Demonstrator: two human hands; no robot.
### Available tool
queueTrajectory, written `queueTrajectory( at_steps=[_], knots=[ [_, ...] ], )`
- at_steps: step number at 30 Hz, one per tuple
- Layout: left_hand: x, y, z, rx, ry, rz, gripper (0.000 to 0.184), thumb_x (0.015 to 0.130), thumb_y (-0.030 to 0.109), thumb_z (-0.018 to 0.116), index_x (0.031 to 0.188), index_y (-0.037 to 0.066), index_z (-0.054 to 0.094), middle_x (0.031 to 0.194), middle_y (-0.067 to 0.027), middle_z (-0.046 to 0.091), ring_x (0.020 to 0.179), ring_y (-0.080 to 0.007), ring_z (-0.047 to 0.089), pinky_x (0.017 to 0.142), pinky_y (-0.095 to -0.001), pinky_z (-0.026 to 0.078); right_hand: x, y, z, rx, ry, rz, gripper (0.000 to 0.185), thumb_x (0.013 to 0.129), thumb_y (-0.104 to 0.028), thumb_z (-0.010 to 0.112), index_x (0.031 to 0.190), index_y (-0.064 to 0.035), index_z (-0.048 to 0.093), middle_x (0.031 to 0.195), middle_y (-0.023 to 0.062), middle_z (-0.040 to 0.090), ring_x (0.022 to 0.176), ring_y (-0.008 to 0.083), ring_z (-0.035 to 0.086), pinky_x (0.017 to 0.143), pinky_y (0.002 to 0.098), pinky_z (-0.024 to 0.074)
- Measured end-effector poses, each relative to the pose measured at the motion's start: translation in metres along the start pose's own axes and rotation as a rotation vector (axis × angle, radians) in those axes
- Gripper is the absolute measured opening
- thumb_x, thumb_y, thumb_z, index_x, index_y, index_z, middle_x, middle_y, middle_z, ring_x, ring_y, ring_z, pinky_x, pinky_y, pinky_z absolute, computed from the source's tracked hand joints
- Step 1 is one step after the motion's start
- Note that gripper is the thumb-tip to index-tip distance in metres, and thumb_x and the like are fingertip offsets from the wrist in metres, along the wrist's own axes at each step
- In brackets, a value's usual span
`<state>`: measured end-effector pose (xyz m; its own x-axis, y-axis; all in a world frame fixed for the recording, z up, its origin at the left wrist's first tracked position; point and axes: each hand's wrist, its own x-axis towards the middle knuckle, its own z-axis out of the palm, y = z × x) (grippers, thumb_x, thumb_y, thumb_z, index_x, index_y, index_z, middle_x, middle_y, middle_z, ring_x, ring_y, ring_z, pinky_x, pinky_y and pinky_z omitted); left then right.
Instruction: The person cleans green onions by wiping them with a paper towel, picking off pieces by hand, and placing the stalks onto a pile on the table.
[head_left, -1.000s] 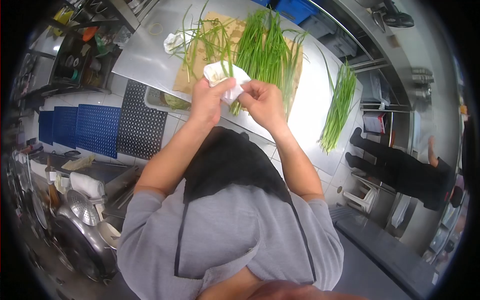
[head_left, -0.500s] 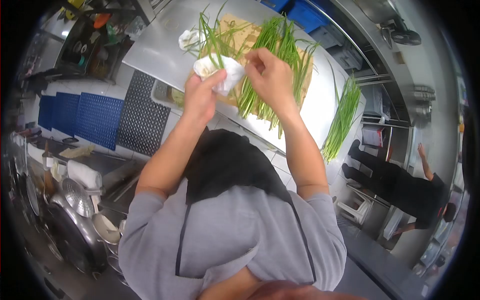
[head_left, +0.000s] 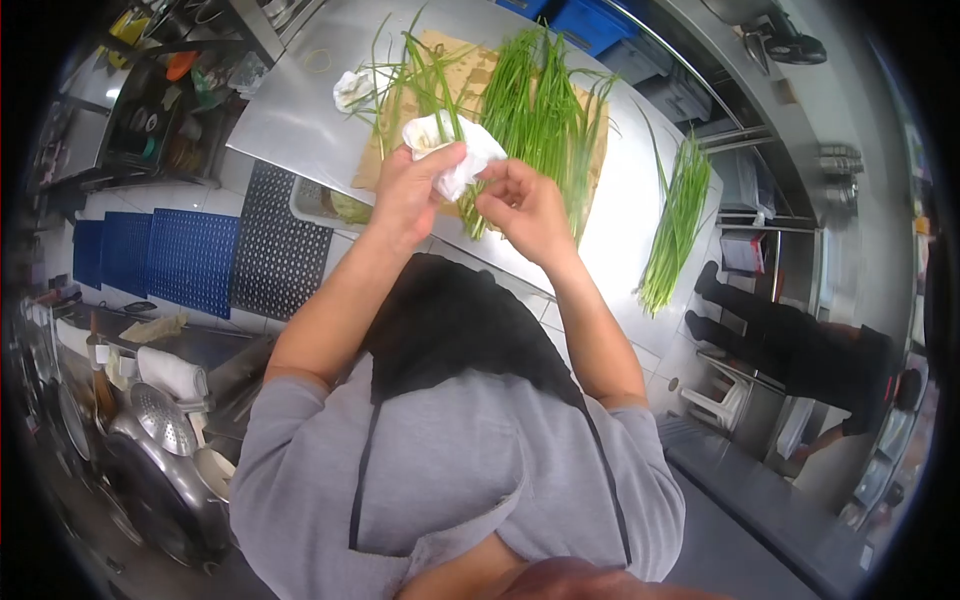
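My left hand [head_left: 408, 195] is closed around a crumpled white cloth [head_left: 468, 165], thumb across its front. Long green chive-like stalks [head_left: 437, 90] stand up behind and out of the cloth's top; how far they reach inside it is hidden. At the cloth's right edge, the curled fingers and thumb of my right hand [head_left: 527, 208] pinch it. Just beyond that hand a thick pile of the same green stalks [head_left: 530, 100] lies on a brown paper sheet [head_left: 592, 180]. A second white crumpled piece [head_left: 352, 92] rests on the steel table [head_left: 290, 110], left of the sheet.
Another bundle of green stalks [head_left: 675, 225] lies at the table's right end. Blue crates [head_left: 590, 25] stand beyond the far edge. A clear tub [head_left: 312, 200] sits below the near left edge. On the right, a person in black [head_left: 800, 350] stands by shelving.
My right hand has come down and left to the cloth's edge, from above the pile. The cloth has shifted slightly right and down in my left hand. The other person's raised arm has dropped.
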<state>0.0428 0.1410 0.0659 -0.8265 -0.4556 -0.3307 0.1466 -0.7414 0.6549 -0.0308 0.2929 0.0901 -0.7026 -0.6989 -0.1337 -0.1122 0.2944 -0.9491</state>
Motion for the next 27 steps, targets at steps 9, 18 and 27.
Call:
queueTrajectory(
  at_steps=[9,18,27],
  knots=[
    [-0.001,-0.007,0.004,0.071,0.007,0.005,0.031,0.08,-0.001,0.071,0.109,0.001,0.061,0.1,-0.0068,0.068,0.087,-0.0164,0.067,0.076,-0.0309,0.054,0.001,0.003,0.002,0.224,0.112,0.13,0.019,0.082,-0.008,0.065,0.098,0.0028,0.064,0.071,0.0037,0.065,0.06,0.0072,0.058,0.051,0.0236,0.0467],
    [-0.003,-0.011,0.005,0.011,0.013,-0.007,0.032,0.082,-0.001,0.068,0.113,0.0,0.058,0.105,-0.0084,0.066,0.092,-0.017,0.065,0.081,-0.0318,0.052,-0.002,0.004,0.003,0.354,0.1,0.207,0.013,0.087,-0.008,0.063,0.097,0.0012,0.063,0.077,0.0056,0.066,0.064,0.0094,0.061,0.051,0.0226,0.0493],
    [-0.021,-0.023,0.006,0.088,-0.136,0.012,0.031,0.083,0.002,0.069,0.113,-0.001,0.059,0.102,-0.0072,0.067,0.094,-0.017,0.065,0.084,-0.0314,0.05,0.003,-0.002,-0.001,0.101,0.129,0.113,0.013,0.08,-0.004,0.061,0.086,0.006,0.065,0.068,0.0091,0.066,0.056,0.0106,0.061,0.05,0.0265,0.0475]
  ],
)
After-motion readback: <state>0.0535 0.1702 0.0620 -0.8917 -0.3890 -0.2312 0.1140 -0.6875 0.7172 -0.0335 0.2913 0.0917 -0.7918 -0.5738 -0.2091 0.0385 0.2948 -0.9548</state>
